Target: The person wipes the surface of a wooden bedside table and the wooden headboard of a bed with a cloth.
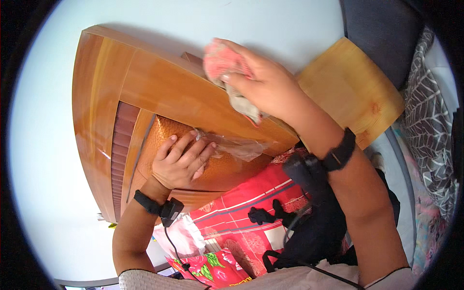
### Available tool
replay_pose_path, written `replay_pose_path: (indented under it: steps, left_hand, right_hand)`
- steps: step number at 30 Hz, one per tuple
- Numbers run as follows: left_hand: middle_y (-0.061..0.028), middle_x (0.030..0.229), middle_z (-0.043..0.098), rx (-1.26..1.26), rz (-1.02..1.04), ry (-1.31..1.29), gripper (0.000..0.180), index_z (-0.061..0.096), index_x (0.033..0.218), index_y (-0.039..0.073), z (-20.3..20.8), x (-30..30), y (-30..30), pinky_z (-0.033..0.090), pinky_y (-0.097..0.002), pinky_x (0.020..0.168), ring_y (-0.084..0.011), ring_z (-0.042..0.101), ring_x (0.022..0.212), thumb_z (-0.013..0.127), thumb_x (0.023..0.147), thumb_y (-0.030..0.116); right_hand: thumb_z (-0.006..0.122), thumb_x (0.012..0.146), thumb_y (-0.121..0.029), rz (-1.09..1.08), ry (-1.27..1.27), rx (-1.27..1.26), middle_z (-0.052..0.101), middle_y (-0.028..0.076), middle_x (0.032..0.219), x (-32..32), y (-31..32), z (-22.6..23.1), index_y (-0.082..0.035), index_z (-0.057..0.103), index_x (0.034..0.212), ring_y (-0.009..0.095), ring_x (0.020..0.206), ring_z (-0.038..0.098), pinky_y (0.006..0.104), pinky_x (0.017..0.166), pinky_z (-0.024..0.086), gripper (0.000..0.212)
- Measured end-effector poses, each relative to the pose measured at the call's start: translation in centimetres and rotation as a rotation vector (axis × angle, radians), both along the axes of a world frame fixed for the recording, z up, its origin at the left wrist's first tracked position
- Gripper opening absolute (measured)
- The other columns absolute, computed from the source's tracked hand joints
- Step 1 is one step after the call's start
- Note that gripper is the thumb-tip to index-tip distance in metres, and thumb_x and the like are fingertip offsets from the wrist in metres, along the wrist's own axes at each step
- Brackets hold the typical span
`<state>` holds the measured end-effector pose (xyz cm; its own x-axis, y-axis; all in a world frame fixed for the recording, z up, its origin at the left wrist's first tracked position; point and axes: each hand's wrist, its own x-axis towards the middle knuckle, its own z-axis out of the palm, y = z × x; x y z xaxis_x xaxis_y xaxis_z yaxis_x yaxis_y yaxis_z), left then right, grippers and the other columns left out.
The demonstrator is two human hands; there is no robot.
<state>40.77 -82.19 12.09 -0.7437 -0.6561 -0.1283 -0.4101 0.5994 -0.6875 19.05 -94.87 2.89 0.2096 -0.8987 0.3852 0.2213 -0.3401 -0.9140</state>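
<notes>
A large glossy wooden headboard (159, 72) leans across the view, with a textured bronze-brown padded panel (166, 125) set in it. My left hand (181, 162) lies on that panel, fingers spread, beside a crumpled sheet of clear plastic film (241, 147). Whether the fingertips pin the film is unclear. Raised over the headboard's upper edge, my right hand (263, 84) grips a bunched pink and beige cloth (224, 60), slightly blurred. Black straps with small devices circle both wrists.
A red patterned bedspread (241, 203) spreads below, with black clothing (314, 227) and a bright pink packet (217, 266) on it. To the right stand a light wooden board (348, 92) and a grey patterned fabric (427, 135). A pale wall (48, 121) rises behind.
</notes>
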Motion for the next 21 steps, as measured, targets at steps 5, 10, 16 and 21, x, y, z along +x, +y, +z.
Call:
replay_pose_path:
  steps: [5,10,16,21]
  left_hand:
    - [0.0034,0.111,0.057,0.009,-0.023,-0.030,0.037,0.059,0.116,0.027,-0.3,0.8,0.3,0.025,-0.0410,0.102,-0.0194,0.048,0.111,0.046,0.082,0.034]
    - [0.0056,0.112,0.057,-0.022,-0.049,0.007,0.035,0.060,0.113,0.026,-0.1,0.2,-0.1,0.030,-0.0363,0.098,-0.0131,0.049,0.110,0.046,0.082,0.034]
    - [0.0048,0.114,0.056,0.024,-0.011,0.061,0.034,0.061,0.112,0.025,0.4,0.1,0.1,0.034,-0.0349,0.096,-0.0157,0.050,0.109,0.052,0.080,0.031]
    - [-0.0016,0.124,0.052,0.098,0.066,0.213,0.038,0.059,0.116,0.021,4.6,-3.6,-2.7,0.032,-0.0392,0.096,-0.0211,0.044,0.119,0.055,0.080,0.031]
  right_hand:
    - [0.055,0.087,-0.019,0.334,0.075,0.180,0.061,0.006,0.073,1.8,-2.7,-2.7,-0.008,0.056,0.110,0.014,0.061,0.057,0.0303,0.055,0.047,0.025]
    - [0.052,0.086,-0.017,0.386,0.342,0.460,0.064,0.009,0.083,0.0,-1.5,-15.9,-0.005,0.055,0.108,0.018,0.067,0.061,0.0298,0.058,0.049,0.026]
    - [0.061,0.075,-0.044,-0.095,0.630,0.492,0.061,0.021,0.102,-1.1,1.6,-12.1,-0.009,0.058,0.107,0.033,0.099,0.058,0.0405,0.083,0.044,0.047]
    - [0.064,0.073,-0.044,-0.044,0.439,0.105,0.064,0.018,0.090,-0.7,-1.8,-7.2,-0.008,0.057,0.108,0.030,0.087,0.063,0.0389,0.076,0.048,0.051]
